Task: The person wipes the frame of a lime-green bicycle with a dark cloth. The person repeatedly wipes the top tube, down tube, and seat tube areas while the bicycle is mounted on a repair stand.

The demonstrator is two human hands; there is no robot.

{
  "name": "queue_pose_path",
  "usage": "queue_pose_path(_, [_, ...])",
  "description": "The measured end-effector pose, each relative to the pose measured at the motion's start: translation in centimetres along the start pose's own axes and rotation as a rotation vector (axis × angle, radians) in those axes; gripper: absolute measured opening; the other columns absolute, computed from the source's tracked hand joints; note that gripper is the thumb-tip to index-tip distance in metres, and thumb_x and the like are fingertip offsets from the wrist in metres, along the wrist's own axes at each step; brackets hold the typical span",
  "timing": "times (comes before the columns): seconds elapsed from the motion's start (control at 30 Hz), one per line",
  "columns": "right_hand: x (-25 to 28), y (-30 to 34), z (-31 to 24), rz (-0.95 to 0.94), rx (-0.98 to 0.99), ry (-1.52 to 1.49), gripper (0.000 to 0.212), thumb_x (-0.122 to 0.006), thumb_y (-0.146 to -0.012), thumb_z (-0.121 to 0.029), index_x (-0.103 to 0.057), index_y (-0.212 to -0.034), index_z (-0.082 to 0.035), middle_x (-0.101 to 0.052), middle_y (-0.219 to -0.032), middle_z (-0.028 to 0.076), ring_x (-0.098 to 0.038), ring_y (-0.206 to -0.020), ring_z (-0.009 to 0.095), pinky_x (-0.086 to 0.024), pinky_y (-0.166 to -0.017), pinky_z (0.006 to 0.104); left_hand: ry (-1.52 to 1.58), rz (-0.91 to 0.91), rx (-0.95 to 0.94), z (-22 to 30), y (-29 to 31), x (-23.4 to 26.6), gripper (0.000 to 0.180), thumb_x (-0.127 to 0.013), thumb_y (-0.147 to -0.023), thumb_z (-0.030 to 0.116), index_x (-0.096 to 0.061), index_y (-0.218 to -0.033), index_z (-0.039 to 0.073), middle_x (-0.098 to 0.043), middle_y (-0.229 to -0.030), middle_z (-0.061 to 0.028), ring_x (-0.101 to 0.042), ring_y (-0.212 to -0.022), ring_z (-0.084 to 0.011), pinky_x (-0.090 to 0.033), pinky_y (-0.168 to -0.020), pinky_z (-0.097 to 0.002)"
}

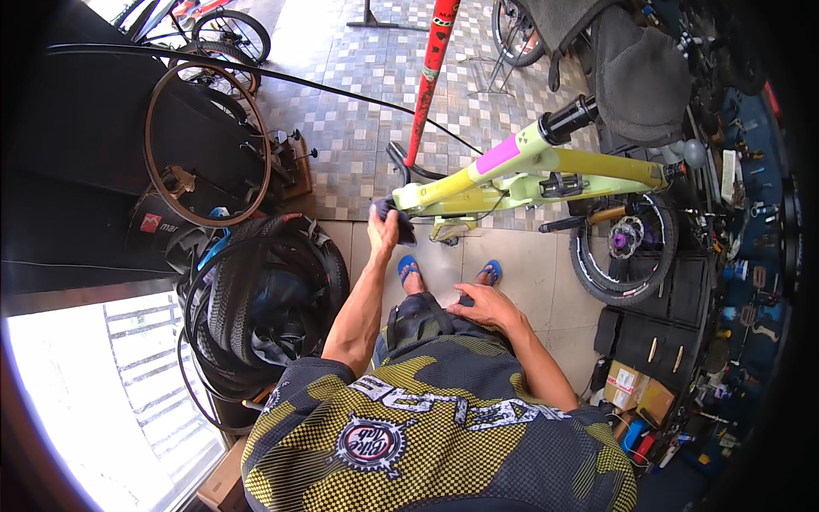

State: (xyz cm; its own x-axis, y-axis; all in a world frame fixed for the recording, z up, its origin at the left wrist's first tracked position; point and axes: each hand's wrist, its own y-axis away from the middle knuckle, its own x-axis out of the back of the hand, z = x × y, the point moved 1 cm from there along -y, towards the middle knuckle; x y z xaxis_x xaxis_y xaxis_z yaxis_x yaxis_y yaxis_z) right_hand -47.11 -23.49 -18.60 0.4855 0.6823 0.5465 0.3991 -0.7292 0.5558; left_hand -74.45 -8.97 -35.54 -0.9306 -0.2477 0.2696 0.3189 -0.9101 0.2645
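While the right hand (479, 303) rests open and empty on the thigh of the dark shorts (418, 328), the left hand (383, 229) reaches forward, closed around a dark crumpled cloth (399, 224). That cloth is pressed against the near end of the lime-yellow bicycle frame (546, 166), above the blue flip-flops (408, 267) on the pale tiled floor (520, 273). Beyond stands a red pole (433, 68).
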Motion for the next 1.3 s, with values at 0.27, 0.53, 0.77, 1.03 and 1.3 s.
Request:
queue_pose_path(0.27, [0.0, 1.5, 1.1, 0.0, -0.037, -0.052, 0.081, -0.07, -0.088, -0.063, -0.06, -0.14, -0.002, -0.068, -0.13, 0.025, -0.063, -0.125, 0.04, -0.049, -0.105, 0.0468, 0.14, -0.07, -0.031, -1.2, 1.7, 1.8, 0.068, -0.075, -0.088, 0.032, -0.052, -0.14, -0.004, -0.062, -0.132, -0.0246, -0.061, -0.123, -0.0346, -0.047, -0.106, -0.0416])
queue_pose_path(0.53, [0.5, 0.9, 2.3, 0.052, -0.016, -0.02, 0.079, -0.071, -0.088, -0.061, -0.061, -0.139, -0.001, -0.069, -0.128, 0.025, -0.065, -0.121, 0.04, -0.05, -0.104, 0.047, -0.195, 0.165, 0.102, 5.1, 5.8, -2.7, 0.119, -0.09, -0.076, 0.037, -0.02, -0.158, -0.012, -0.033, -0.159, -0.0354, -0.03, -0.147, -0.0523, -0.027, -0.125, -0.0505])
queue_pose_path(0.77, [1.1, 0.5, 1.8, 0.044, -0.031, -0.03, 0.079, -0.072, -0.088, -0.061, -0.062, -0.138, -0.001, -0.07, -0.126, 0.025, -0.067, -0.119, 0.039, -0.051, -0.102, 0.0465, 0.021, 0.169, 0.201, 5.1, 4.7, -5.8, 0.137, -0.092, -0.072, 0.038, -0.001, -0.16, -0.012, -0.022, -0.162, -0.0382, -0.024, -0.154, -0.0452, -0.022, -0.128, -0.047])
queue_pose_path(1.03, [0.3, 0.5, 2.2, 0.046, -0.037, -0.003, 0.078, -0.072, -0.087, -0.06, -0.061, -0.138, -0.002, -0.07, -0.124, 0.025, -0.066, -0.12, 0.04, -0.051, -0.102, 0.0484, 0.269, 0.182, 0.156, 3.3, 3.8, -5.2, 0.126, -0.084, -0.078, 0.033, -0.002, -0.16, -0.014, -0.024, -0.162, -0.0367, -0.029, -0.153, -0.0425, -0.024, -0.127, -0.0426])
queue_pose_path(1.3, [0.1, -0.3, 1.9, 0.039, -0.022, 0.003, 0.076, -0.073, -0.087, -0.058, -0.061, -0.137, -0.002, -0.07, -0.124, 0.026, -0.066, -0.119, 0.041, -0.051, -0.101, 0.0484, 0.019, 0.223, 0.149, 3.6, 3.5, -5.1, 0.11, -0.079, -0.082, 0.035, -0.013, -0.156, -0.013, -0.038, -0.15, -0.0428, -0.042, -0.143, -0.0509, -0.035, -0.12, -0.0482])
